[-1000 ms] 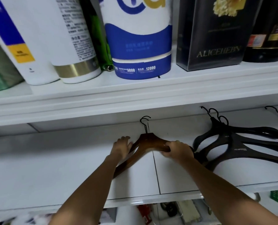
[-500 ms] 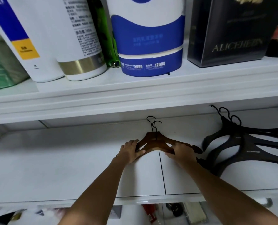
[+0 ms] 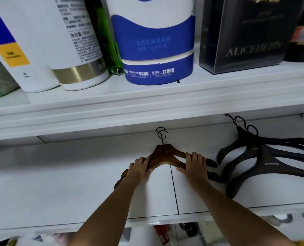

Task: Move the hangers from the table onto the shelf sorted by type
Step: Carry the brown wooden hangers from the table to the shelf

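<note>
Above both hands, on the upper shelf (image 3: 147, 98), a row of containers is standing, all of them closed or cut off by the frame's top edge, so their contents are not showing. Directly above the hands a blue-and-white tub (image 3: 156, 50) is carrying the white figures "5000" and "12000" near its base, with small blurred characters higher up. Above and to the right of the right hand a dark box (image 3: 245, 32) is showing gold lettering that begins "ALICEHE" – the last letters are too blurred to read. Above and to the left of the left hand a green bottle (image 3: 103, 32) is standing behind a white bottle with a gold band (image 3: 76, 41) covered in fine print, and further left a white bottle with a blue and yellow label (image 3: 14, 50) is leaning in. On the lower shelf (image 3: 59, 183) the wooden hangers (image 3: 165, 155) – two stacked, hooks pointing away towards the back – are lying flat under both hands. The left hand (image 3: 139, 168) is gripping the left arm of the stack, fingers bent over the top and thumb against the lower edge. The right hand (image 3: 194, 165) is gripping the right arm the same way. Just to the right of the right hand a pile of black hangers (image 3: 264, 162) is lying on the same board, one bearing small white lettering too tiny to read.
</note>
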Tool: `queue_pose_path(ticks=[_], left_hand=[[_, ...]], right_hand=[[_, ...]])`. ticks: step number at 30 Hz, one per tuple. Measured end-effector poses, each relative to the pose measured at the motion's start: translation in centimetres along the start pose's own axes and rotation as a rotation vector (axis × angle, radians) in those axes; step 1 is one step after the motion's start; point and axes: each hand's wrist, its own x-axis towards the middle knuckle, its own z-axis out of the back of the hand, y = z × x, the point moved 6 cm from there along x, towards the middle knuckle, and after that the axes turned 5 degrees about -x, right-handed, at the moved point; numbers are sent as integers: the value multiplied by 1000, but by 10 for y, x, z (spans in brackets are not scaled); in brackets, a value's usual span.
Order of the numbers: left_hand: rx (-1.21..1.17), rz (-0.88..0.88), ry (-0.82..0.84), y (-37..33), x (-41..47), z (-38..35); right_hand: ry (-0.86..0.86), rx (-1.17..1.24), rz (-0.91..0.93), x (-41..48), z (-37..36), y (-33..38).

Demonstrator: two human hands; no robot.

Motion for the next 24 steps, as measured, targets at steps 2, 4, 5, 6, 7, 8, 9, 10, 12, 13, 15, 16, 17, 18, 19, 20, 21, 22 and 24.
queue_pose_path(ticks=[2, 4, 5, 6, 7, 8, 9, 10, 12, 13, 15, 16, 17, 18, 19, 20, 21, 22, 24], left_hand=[[13, 9, -6, -1, -1, 1], [14, 14, -8, -2, -2, 1], [16, 17, -8, -2, -2, 1], [21, 21, -8, -3, -1, 1], [28, 27, -5, -4, -1, 2], [36, 31, 0, -5, 0, 2], [45, 34, 7, -5, 1, 3], [53, 37, 16, -6, 2, 4], [53, 45, 37, -7, 3, 5], [46, 50, 47, -8, 3, 5], [18, 54, 59, -11, 3, 8], [-3, 54, 58, -12, 3, 11], [-20, 53, 53, -14, 3, 15], [-24, 47, 40, -18, 3, 21], [-15, 37, 18, -21, 4, 27], [3, 22, -10, -26, 4, 34], [22, 4, -37, -31, 4, 42], [33, -14, -59, -38, 4, 49], [19, -61, -87, -55, 5, 65]], right_hand=[[-19, 13, -20, -5, -2, 4], [-27, 31, -39, -6, -1, 7], [-18, 36, -46, -4, -1, 8], [-5, 37, -46, -3, -1, 9], [8, 37, -42, -2, -1, 10], [20, 38, -37, -1, -2, 9], [29, 37, -32, 0, -2, 9], [36, 33, -30, 1, -2, 8], [54, 29, -26, 2, -2, 7], [67, 35, -24, 2, -1, 7], [87, 44, -16, 3, 2, 6], [90, 48, -10, 3, 6, 5], [88, 53, -5, 3, 10, 4], [80, 58, -1, 3, 15, 2], [69, 59, 4, 2, 22, 0], [59, 60, 8, 2, 29, -4], [53, 68, 9, 1, 37, -7], [51, 81, 8, 0, 43, -11], [38, 90, 3, -2, 58, -22]])
